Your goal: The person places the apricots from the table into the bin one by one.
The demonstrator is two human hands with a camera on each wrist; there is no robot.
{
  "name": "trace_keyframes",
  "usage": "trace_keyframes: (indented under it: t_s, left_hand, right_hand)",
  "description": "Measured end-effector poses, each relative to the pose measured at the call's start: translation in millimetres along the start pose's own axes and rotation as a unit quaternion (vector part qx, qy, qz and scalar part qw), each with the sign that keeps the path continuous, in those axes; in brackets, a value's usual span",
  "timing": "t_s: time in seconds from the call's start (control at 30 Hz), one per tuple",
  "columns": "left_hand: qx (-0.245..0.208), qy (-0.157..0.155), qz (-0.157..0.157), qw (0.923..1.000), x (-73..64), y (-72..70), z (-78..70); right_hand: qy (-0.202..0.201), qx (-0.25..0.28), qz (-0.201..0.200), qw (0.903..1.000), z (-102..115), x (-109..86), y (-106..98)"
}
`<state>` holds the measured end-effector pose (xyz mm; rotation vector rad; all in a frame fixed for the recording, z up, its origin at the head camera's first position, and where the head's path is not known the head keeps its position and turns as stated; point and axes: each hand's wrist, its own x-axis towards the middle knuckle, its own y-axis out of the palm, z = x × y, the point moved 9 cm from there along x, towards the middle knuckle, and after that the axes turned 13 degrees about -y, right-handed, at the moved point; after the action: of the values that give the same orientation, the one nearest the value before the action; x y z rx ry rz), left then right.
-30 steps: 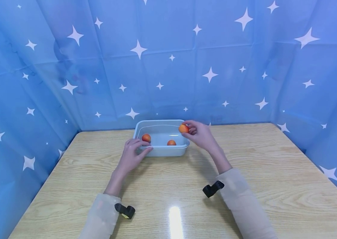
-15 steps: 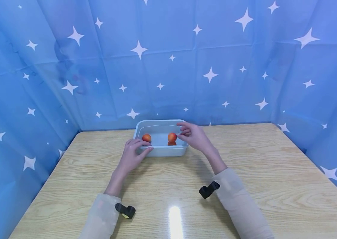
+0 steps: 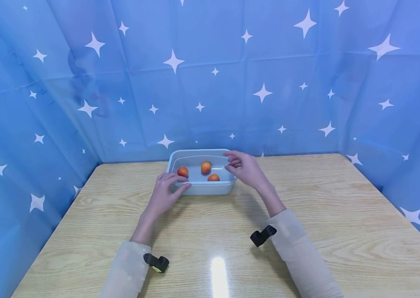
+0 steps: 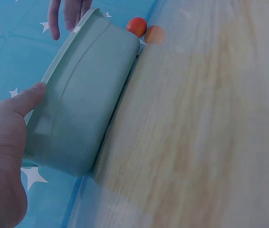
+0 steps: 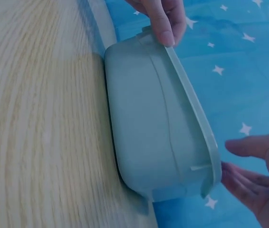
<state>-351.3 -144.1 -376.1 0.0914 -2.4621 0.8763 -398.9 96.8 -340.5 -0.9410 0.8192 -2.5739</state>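
Note:
A pale blue-green plastic box point(image 3: 210, 189) stands at the table's back edge. My left hand point(image 3: 165, 190) grips its near left rim, the thumb point(image 4: 32, 97) outside and fingers over the edge. Inside lie three round orange-red balls, possibly fruit: one ball point(image 3: 182, 171) at the left, a middle ball point(image 3: 206, 167) and a front ball point(image 3: 213, 177), partly hidden by the near wall. My right hand point(image 3: 245, 167) hovers at the box's right end, holding nothing, with thumb and fingers apart. In the left wrist view another orange-red ball point(image 4: 137, 27) lies beyond the box's right end.
The wood-grain table point(image 3: 210, 231) spreads out in front of the box. A blue curtain point(image 3: 210, 82) with white stars hangs behind and along both sides. Small black cameras point(image 3: 263, 236) sit on both wrists over light sleeves.
My right hand has let go of the ball it held above the box's right side. That ball dropped in and moved left to the middle. The left hand stayed on the rim.

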Motion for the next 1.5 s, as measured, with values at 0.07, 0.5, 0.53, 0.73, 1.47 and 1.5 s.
trace_keyframes:
  t_s: [0.07,0.5,0.53,0.73,1.47,1.5]
  left_hand:
    - [-0.002,-0.001,0.000,1.0000,-0.2,-0.2,-0.4]
    - [-0.005,-0.002,0.000,1.0000,0.1,-0.2,-0.4]
    - [-0.004,-0.001,-0.001,1.0000,0.1,-0.2,-0.3]
    - [-0.001,-0.001,-0.001,1.0000,0.4,-0.3,0.1]
    - [-0.002,-0.005,0.001,1.0000,-0.4,0.8,1.1]
    - [-0.003,-0.006,0.001,1.0000,-0.5,0.7,1.1]
  right_hand:
    - [0.003,-0.005,-0.006,1.0000,-1.3,-0.8,-3.2]
    - [0.018,-0.023,-0.035,0.9990,-12.6,-4.9,-24.2]
    - [0.020,-0.025,-0.035,0.9989,-13.6,-5.7,-25.5]
    - [0.025,-0.039,-0.038,0.9982,-18.0,-10.3,-33.0]
    - [0.080,-0.050,-0.015,0.9955,-63.6,-30.8,-43.5]
    - [0.083,-0.052,-0.011,0.9951,-66.0,-31.7,-43.0]
